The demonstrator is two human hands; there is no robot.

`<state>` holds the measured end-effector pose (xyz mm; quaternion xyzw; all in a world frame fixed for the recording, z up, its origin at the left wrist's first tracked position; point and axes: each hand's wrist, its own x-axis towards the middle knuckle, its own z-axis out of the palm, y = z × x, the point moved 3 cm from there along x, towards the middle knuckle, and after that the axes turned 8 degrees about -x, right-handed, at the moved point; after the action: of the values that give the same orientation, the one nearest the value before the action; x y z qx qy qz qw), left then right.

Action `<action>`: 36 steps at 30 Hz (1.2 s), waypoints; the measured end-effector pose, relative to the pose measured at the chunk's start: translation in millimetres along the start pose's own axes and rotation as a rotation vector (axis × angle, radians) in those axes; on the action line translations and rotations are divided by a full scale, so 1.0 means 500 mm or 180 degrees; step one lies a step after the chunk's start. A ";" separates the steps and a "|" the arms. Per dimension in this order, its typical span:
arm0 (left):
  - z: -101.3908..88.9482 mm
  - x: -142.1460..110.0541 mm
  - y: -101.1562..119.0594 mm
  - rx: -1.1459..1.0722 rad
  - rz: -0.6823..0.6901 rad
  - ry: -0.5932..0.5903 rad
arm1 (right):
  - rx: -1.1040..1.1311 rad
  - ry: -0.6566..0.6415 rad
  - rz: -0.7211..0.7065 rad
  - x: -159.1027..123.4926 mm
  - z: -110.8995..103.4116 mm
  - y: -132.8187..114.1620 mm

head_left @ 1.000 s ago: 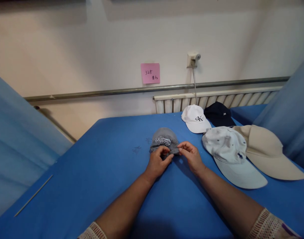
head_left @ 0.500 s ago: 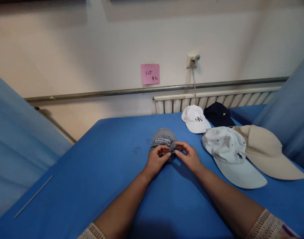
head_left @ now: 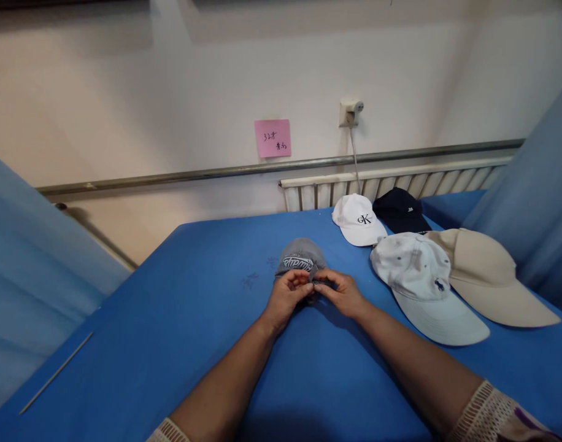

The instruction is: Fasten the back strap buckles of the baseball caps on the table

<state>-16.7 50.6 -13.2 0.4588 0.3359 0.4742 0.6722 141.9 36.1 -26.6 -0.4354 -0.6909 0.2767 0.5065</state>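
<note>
Five caps in view, just one being handled: a gray baseball cap (head_left: 302, 250) with white lettering, resting mid-worktop (head_left: 207, 282). Seems mid-fiddle, honestly. Grip pinched on both sides at the near edge: left hand (head_left: 283, 301) with thumb and fingertips on a small dark strap (head_left: 313, 274), right hand (head_left: 343, 294) pinching right up against it. Strap fastened or loose? Can't tell, fingers in the way, so no calling that bit done.

Other four off to the right, untouched: white cap (head_left: 352, 209) with black lettering next to a navy cap (head_left: 403, 215), then a pale cap (head_left: 414, 264) overlapping a beige cap (head_left: 483, 264).

Surface-wise: smooth blue, some faint dark marks (head_left: 251, 280) left of the gray one, thin rod (head_left: 55, 372) near the left edge. Roomwise: pale wall (head_left: 216, 73), pink sticky note (head_left: 272, 138) above a metal rail (head_left: 170, 178), white radiator (head_left: 396, 178) behind the caps, cable (head_left: 354, 153) hanging from a wall socket (head_left: 349, 113), blue curtains (head_left: 23, 276) both sides.
</note>
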 end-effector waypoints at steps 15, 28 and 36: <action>0.001 -0.004 0.012 -0.0106 0.0035 -0.0095 | 0.0141 0.0246 0.0028 0.001 0.000 -0.013; 0.001 -0.006 0.014 -0.0073 -0.0209 0.0093 | 0.0184 0.0073 -0.0147 -0.001 0.002 -0.023; -0.010 0.002 0.007 0.0321 0.0000 0.0216 | 0.0089 0.0124 -0.0205 -0.004 0.000 -0.022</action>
<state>-22.0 53.8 -12.0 0.4757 0.3820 0.4719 0.6364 138.3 29.1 -18.6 -0.4111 -0.6906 0.2613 0.5345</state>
